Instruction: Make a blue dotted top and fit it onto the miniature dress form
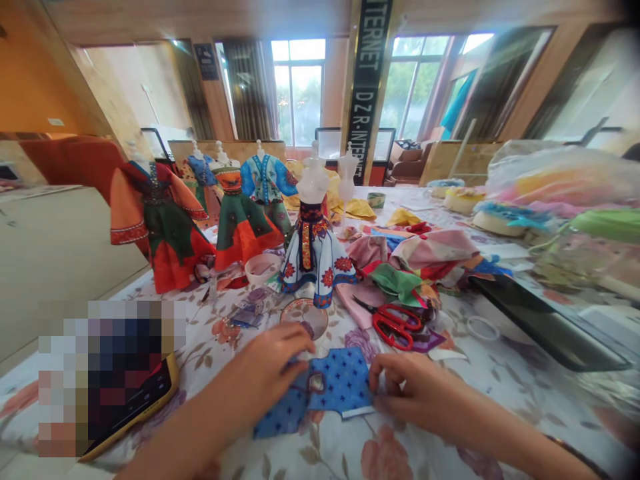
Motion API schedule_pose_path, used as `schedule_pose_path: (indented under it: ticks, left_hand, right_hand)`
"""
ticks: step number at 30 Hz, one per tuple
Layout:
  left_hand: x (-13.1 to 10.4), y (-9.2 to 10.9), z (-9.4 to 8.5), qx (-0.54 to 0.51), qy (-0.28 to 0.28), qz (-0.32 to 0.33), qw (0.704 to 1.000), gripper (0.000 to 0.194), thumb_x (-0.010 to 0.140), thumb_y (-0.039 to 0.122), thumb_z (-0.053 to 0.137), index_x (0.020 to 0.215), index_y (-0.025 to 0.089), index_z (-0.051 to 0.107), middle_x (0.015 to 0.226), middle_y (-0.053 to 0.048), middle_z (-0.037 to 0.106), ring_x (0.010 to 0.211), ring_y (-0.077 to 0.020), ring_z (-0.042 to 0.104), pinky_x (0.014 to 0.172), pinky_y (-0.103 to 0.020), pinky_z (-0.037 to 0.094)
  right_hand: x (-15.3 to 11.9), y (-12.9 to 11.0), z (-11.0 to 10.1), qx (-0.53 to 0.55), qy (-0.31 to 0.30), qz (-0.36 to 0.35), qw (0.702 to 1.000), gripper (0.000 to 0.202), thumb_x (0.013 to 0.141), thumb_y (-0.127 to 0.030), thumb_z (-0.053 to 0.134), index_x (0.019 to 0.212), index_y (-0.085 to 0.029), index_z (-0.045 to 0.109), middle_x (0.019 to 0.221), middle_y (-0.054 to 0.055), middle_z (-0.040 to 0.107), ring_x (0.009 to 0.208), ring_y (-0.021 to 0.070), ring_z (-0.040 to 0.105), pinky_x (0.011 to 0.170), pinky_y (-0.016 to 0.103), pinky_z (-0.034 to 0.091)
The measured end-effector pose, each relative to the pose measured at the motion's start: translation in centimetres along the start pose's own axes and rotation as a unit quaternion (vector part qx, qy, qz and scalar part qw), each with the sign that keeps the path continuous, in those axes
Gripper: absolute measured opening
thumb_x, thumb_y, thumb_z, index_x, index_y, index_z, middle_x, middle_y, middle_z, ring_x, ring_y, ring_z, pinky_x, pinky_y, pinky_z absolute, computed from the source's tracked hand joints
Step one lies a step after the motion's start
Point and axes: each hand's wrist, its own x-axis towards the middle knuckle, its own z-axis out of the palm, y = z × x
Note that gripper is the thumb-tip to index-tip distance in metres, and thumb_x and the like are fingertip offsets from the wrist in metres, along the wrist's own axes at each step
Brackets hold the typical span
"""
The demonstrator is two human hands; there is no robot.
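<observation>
A small blue cloth piece (345, 377) with a dark cross pattern lies on the flowered tablecloth in front of me. It has a small hole near its middle and a white strip at its lower edge. Curled over its upper left part is my left hand (283, 357), with blue cloth showing between thumb and fingers. My right hand (405, 387) pinches the cloth's right edge. Just beyond are red-handled scissors (397, 325) and a round tape roll (304, 317). A small dress form (314, 180) wears a white skirt (320, 267) with red flowers and blue trim.
Several dressed doll forms, one in an orange and green dress (157, 213), stand at the back left. Fabric scraps (400, 283) pile up behind the scissors. A black tray-like object (545, 323) lies right, and a yellow-cased phone (173, 380) left. Plastic bags (570, 173) sit back right.
</observation>
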Motion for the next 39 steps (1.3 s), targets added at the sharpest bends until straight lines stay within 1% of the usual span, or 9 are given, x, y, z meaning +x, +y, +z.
schedule_pose_path:
  ticks: [3,8,16,19,22,25,29,34,39]
  left_hand:
    - [0.3,-2.2,-0.3,0.047,0.055,-0.027,0.997,0.023,0.083,0.016,0.056,0.104,0.022,0.062,0.112,-0.005,0.062,0.108,-0.0231,0.054,0.092,-0.039,0.044]
    - [0.7,-3.8,-0.3,0.054,0.014,0.015,0.998,0.015,0.085,0.018,0.053,0.085,0.02,0.068,0.092,-0.004,0.068,0.096,-0.0209,0.057,0.087,-0.036,0.045]
    - [0.7,-0.7,-2.3,-0.063,0.028,-0.087,0.994,0.015,0.084,0.022,0.054,0.092,0.023,0.067,0.093,0.0,0.072,0.087,-0.0183,0.065,0.078,-0.03,0.048]
    - [0.4,0.4,-2.2,-0.116,0.022,-0.096,0.988,0.02,0.084,0.022,0.053,0.098,0.023,0.067,0.1,0.0,0.071,0.093,-0.0176,0.064,0.083,-0.029,0.047]
    - [0.3,1.1,-1.5,-0.158,0.014,-0.065,0.985,0.025,0.085,0.018,0.05,0.104,0.025,0.066,0.107,0.001,0.07,0.101,-0.0167,0.062,0.089,-0.029,0.045]
    - [0.3,1.6,-0.9,-0.179,0.0,-0.033,0.983,0.03,0.087,0.015,0.048,0.108,0.027,0.065,0.107,0.001,0.069,0.1,-0.0153,0.062,0.088,-0.028,0.045]
    - [0.5,2.2,-0.4,-0.186,0.001,-0.027,0.982,0.034,0.086,0.01,0.047,0.11,0.027,0.065,0.105,0.0,0.069,0.099,-0.0156,0.062,0.088,-0.029,0.046]
    - [0.7,1.9,0.1,-0.253,0.033,-0.024,0.967,0.031,0.086,0.013,0.05,0.109,0.028,0.064,0.114,-0.001,0.064,0.11,-0.0166,0.056,0.096,-0.033,0.043]
    - [0.8,0.8,1.3,-0.315,0.114,-0.056,0.941,0.019,0.081,0.017,0.056,0.097,0.025,0.064,0.11,-0.001,0.06,0.105,-0.0174,0.058,0.088,-0.033,0.05]
  right_hand:
    - [0.0,0.0,0.0,-0.016,0.009,-0.005,1.0,0.017,0.065,-0.008,0.054,0.076,-0.019,0.062,0.056,-0.005,0.056,0.052,0.0094,0.049,0.049,0.018,0.032]
    - [-0.3,-0.4,-0.1,-0.01,0.023,-0.014,1.0,0.014,0.067,-0.01,0.054,0.076,-0.019,0.06,0.055,-0.006,0.053,0.053,0.0092,0.048,0.051,0.018,0.033]
    - [0.2,-0.5,0.0,0.102,0.026,-0.005,0.994,0.006,0.081,-0.023,0.051,0.087,-0.021,0.052,0.053,-0.008,0.048,0.045,0.0083,0.043,0.042,0.017,0.03]
    - [0.4,-0.6,-0.2,0.114,0.089,-0.044,0.989,0.012,0.086,-0.029,0.048,0.095,-0.021,0.051,0.058,-0.007,0.048,0.047,0.0083,0.044,0.043,0.018,0.032]
    - [0.5,-0.9,-0.6,0.078,0.173,-0.094,0.977,0.025,0.09,-0.034,0.046,0.112,-0.023,0.048,0.078,-0.001,0.055,0.062,0.0116,0.053,0.053,0.021,0.042]
    - [0.4,-0.8,-0.8,0.019,0.225,-0.154,0.962,0.033,0.09,-0.035,0.047,0.122,-0.028,0.046,0.106,0.006,0.052,0.09,0.0168,0.055,0.077,0.029,0.047]
    - [0.6,-0.4,-0.9,-0.025,0.213,-0.212,0.953,0.021,0.093,-0.03,0.045,0.111,-0.03,0.055,0.121,0.006,0.045,0.116,0.019,0.044,0.098,0.034,0.037]
    - [1.1,0.1,-1.5,-0.034,0.186,-0.235,0.953,0.012,0.091,-0.022,0.049,0.1,-0.024,0.056,0.116,0.006,0.054,0.112,0.0184,0.046,0.097,0.034,0.037]
    - [1.7,0.6,-1.9,-0.007,0.189,-0.244,0.951,0.006,0.089,-0.017,0.054,0.089,-0.023,0.056,0.11,0.005,0.059,0.106,0.0184,0.051,0.091,0.033,0.039]
